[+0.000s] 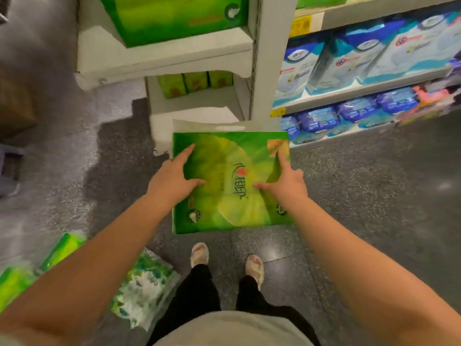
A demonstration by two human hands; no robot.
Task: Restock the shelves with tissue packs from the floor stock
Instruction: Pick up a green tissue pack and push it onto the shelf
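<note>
We hold the large green plastic-wrapped tissue pack (230, 182) flat between our left hand (172, 179) and right hand (287, 182), fingers spread. That likely steadies it for the white lower shelf (199, 108).

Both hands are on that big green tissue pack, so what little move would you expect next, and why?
Probably a short push forward, sliding the green tissue pack onto the low shelf just ahead. The left hand and right hand lie on its top with fingers spread, and its far edge already points at that shelf, which has bare space in front of the small green packs at its back.
</note>
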